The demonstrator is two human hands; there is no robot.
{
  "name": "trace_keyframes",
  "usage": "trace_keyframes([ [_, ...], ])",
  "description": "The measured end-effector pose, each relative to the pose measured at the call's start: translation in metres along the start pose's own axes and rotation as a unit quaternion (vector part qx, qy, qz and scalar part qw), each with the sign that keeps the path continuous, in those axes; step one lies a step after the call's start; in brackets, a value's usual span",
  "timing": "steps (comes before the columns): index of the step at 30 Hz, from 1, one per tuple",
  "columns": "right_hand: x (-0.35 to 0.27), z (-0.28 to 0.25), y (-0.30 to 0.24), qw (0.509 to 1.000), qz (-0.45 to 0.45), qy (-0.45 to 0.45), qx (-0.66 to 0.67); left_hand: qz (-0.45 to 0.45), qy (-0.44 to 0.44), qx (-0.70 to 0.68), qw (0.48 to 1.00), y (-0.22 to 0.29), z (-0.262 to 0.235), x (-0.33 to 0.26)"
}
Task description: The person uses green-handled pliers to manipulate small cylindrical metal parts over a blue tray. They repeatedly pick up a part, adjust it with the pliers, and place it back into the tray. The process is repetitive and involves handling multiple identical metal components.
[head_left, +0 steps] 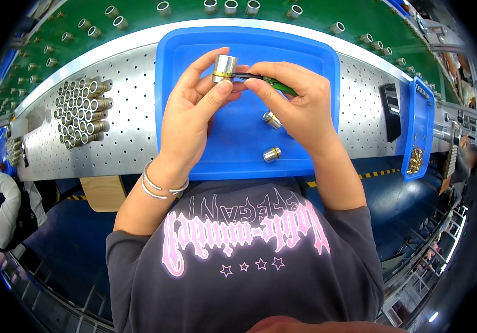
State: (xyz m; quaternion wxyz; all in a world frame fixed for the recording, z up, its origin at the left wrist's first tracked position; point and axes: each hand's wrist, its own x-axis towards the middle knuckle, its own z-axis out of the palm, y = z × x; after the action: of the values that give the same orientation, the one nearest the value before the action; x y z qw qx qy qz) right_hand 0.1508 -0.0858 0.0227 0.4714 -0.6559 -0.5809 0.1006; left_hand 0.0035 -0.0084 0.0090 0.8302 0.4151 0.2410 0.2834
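Note:
In my left hand (187, 122) a short silver metal sleeve (226, 64) with a yellowish band round its lower part is pinched between thumb and fingers. My right hand (303, 102) grips a slim tool (282, 86) with a dark, narrow front and a green handle; its exact kind is partly hidden by the fingers. The tool's tip meets the sleeve near the yellowish band. Both hands are above a blue tray (160, 111). Inside it, below my right hand, lie a metal sleeve (272, 119) partly covered by that hand and another sleeve (272, 154).
Many sleeves (80, 114) stand grouped on the perforated metal table (133, 94) to the left. A green conveyor surface (194, 14) with spaced-out sleeves runs behind. At right are a black block-like object (390, 112) and a narrow blue tray (406, 166) holding small brass-coloured parts.

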Motion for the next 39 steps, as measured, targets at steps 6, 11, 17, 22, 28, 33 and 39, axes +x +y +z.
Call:
trace_keyframes([
  [6, 0.0, -0.001, 0.001, 1.0, 0.007, -0.002, 0.014, 0.005, -0.008, -0.003, 1.0, -0.001, 0.001, 0.001],
  [11, -0.001, -0.001, 0.003, 0.999, 0.014, 0.003, 0.031, -0.001, -0.005, -0.002, 1.0, 0.0, 0.002, 0.001],
  [17, 0.008, -0.008, 0.01, 0.987, 0.129, -0.039, 0.092, -0.005, -0.002, 0.084, 0.996, -0.003, -0.019, 0.011],
  [22, 0.038, -0.02, 0.059, 0.996, 0.083, 0.038, 0.022, 0.025, 0.044, 0.096, 0.994, 0.02, -0.058, 0.047],
  [28, 0.096, -0.051, 0.159, 0.962, 0.134, 0.101, -0.216, 0.287, 0.158, 0.668, 0.668, 0.044, -0.122, 0.117],
  [33, 0.116, -0.043, 0.194, 0.919, 0.072, 0.066, -0.383, 0.292, 0.128, 0.823, 0.47, 0.046, -0.141, 0.14],
  [39, 0.118, -0.037, 0.185, 0.933, 0.096, 0.049, -0.343, 0.335, 0.141, 0.79, 0.494, 0.046, -0.122, 0.129],
])
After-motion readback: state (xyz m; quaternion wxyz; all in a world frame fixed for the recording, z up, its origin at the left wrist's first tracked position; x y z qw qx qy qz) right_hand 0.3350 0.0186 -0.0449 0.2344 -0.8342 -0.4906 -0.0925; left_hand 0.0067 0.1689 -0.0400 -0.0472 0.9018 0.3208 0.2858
